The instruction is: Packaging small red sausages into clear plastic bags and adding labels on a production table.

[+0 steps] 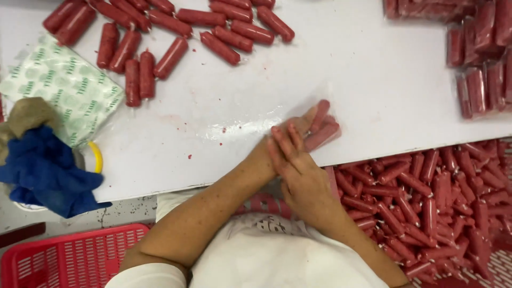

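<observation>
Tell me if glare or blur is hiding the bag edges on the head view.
Head view: glare streaks across the clear plastic bag on the white table; its edges barely show. Both hands, left hand and right hand, look slightly soft; sausages read clearly.

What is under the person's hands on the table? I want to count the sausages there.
Under the left hand and right hand lie red sausages in a clear plastic bag. About three show; any beneath the palms are covered.
</observation>
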